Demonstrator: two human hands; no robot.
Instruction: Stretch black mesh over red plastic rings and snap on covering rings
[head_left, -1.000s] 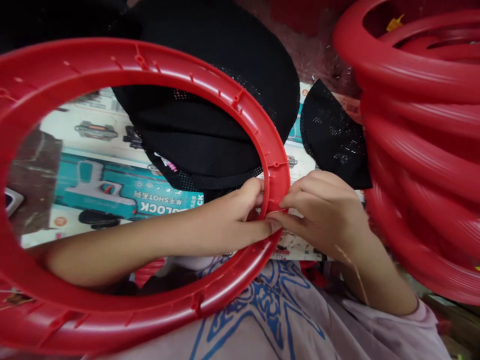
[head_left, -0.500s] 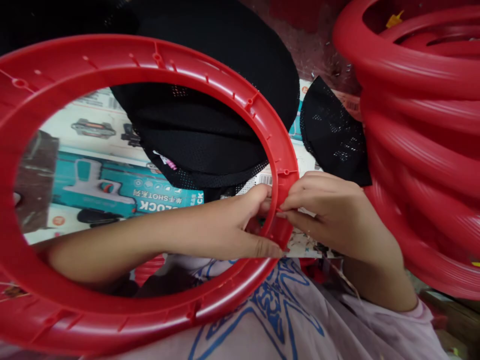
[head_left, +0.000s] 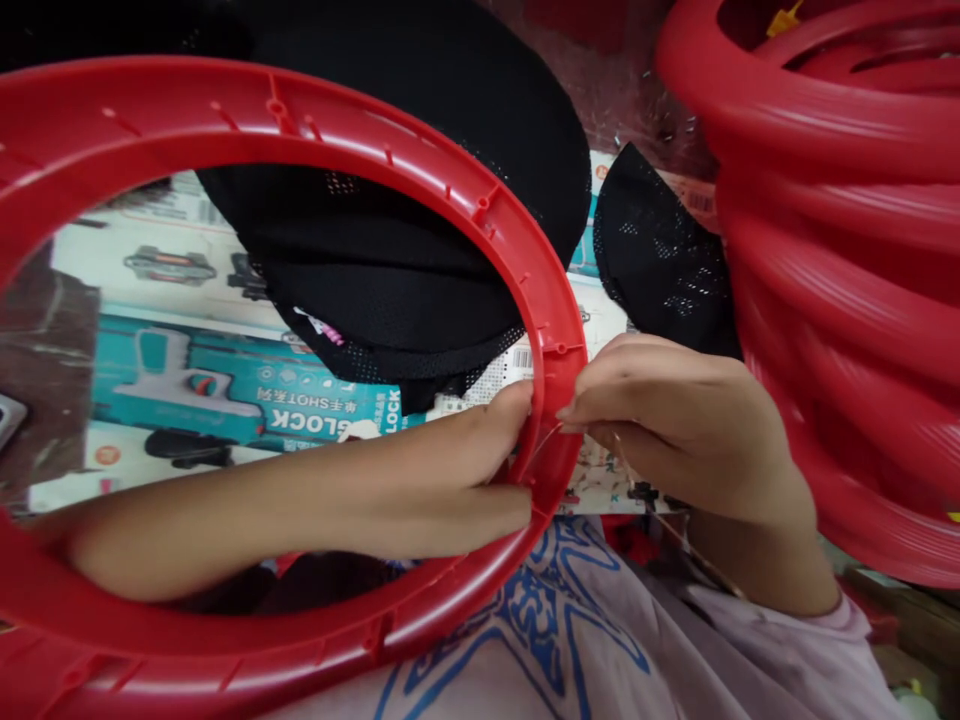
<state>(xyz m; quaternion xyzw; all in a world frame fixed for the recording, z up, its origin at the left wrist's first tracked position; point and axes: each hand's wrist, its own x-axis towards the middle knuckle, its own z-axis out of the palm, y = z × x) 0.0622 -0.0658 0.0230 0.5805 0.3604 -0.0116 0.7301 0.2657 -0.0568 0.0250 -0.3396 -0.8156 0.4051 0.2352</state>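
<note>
A large red plastic ring, its hollow ribbed side facing me, stands tilted over my lap. My left forearm passes through the ring's opening, and my left hand grips the right part of the rim; its fingers are partly hidden behind the rim. My right hand is closed in a pinch at the rim's outer edge, on a thin copper-coloured thread or wire. One end of that strand lies across the rim's channel, and more of it trails below the right hand toward the sleeve.
A stack of red rings rises on the right. Black perforated fabric lies behind the ring, with a smaller black piece beside the stack. Beneath them is a printed cardboard sheet. A grey object shows at the left edge.
The ring has shifted slightly left. My left thumb has drawn back from the rim's outer edge to its inner side. The strand at my right fingertips now shows across the channel.
</note>
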